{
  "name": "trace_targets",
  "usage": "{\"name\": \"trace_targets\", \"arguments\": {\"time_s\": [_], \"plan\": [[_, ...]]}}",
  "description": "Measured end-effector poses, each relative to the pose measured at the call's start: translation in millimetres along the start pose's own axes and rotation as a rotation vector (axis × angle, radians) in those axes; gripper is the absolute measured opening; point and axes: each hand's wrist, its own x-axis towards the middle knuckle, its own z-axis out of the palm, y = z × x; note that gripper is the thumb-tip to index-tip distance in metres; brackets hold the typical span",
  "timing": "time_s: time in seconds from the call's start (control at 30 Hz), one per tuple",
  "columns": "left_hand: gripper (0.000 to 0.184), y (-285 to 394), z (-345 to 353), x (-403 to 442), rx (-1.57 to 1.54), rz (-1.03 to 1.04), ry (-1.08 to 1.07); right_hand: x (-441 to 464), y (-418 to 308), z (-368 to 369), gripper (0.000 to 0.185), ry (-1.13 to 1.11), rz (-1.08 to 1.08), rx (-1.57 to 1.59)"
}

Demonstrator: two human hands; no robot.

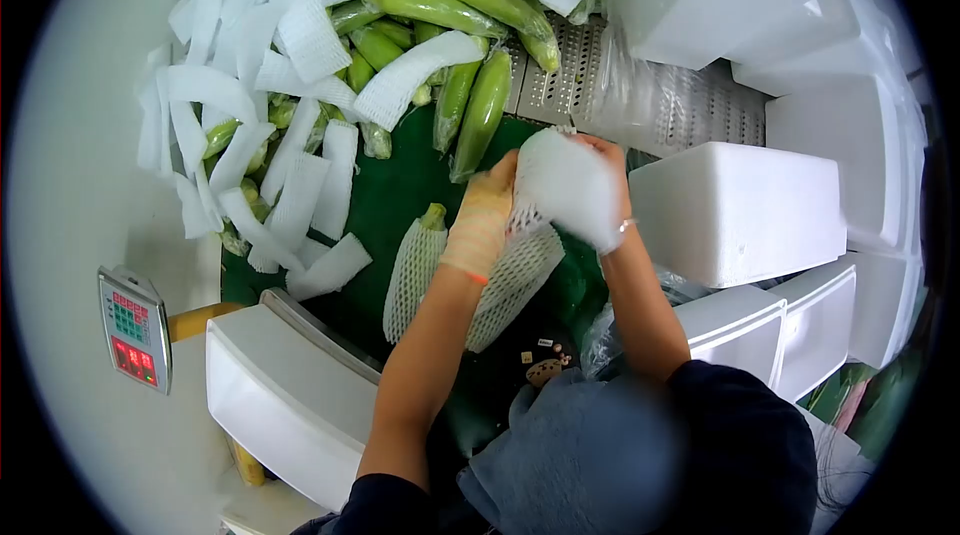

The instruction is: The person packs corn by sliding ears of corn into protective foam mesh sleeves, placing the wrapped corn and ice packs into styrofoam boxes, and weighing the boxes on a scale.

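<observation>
White foam-mesh sleeve (568,185) (its face partly blurred), held up between the two hands (487,200).

It's a packing workplace; vegetables (484,115), scale (135,329), foam boxes (735,217) show it.

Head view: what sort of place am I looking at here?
Probably a produce packing station: plastic-wrapped green vegetables lie heaped with white foam nets, white boxes stand at the right, and a digital scale display glows red at the left.
</observation>
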Motion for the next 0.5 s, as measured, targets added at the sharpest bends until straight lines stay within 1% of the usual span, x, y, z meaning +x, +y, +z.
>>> {"name": "trace_targets", "arguments": {"time_s": [0.03,0.07,0.1,0.13,0.17,0.2,0.23,0.27,0.3,0.33,0.37,0.4,0.43,0.47,0.5], "plan": [[0.055,16,-11,4,0.093,0.156,0.036,-4,-29,4,0.022,0.052,0.206,0.299],[0.043,26,-16,4,0.185,0.307,0.068,-7,-59,9,0.021,0.169,0.396,0.608],[0.043,3,-10,-25,0.196,0.223,0.01,-19,-3,11,0.021,0.191,0.409,0.516],[0.043,11,-3,-16,0.014,0.035,0.12,-31,54,14,0.022,0.211,0.424,0.424],[0.042,17,2,-7,-0.163,-0.156,0.224,-30,79,16,0.022,0.19,0.369,0.517],[0.03,22,4,-3,0.01,0.031,0.382,-29,87,20,0.026,0.165,0.317,0.614],[0.035,33,6,-7,0.1,-0.006,0.431,-28,94,25,0.032,0.135,0.267,0.711],[0.034,28,7,-2,-0.011,0.125,0.506,-30,99,24,0.034,0.124,0.482,0.652],[0.035,24,8,2,-0.124,0.257,0.582,-34,52,25,0.037,0.111,0.693,0.58],[0.034,28,-2,-8,-0.353,0.291,0.406,-38,1,33,0.031,0.113,0.721,0.558],[0.034,32,-16,-24,-0.573,0.332,0.225,-35,-25,33,0.031,0.095,0.709,0.559],[0.041,27,-22,-39,-0.731,0.446,0.115,-32,-43,36,0.031,-0.107,0.686,0.317],[0.056,27,-38,-66,-0.6,0.744,0.25,-30,-49,41,0.033,-0.301,0.653,0.076],[0.063,30,-62,-86,-0.444,0.677,0.286,-19,-33,48,0.034,-0.523,0.377,-0.189],[0.07,24,-83,-101,-0.292,0.603,0.318,-19,-55,60,0.031,-0.64,-0.078,-0.433]]}}
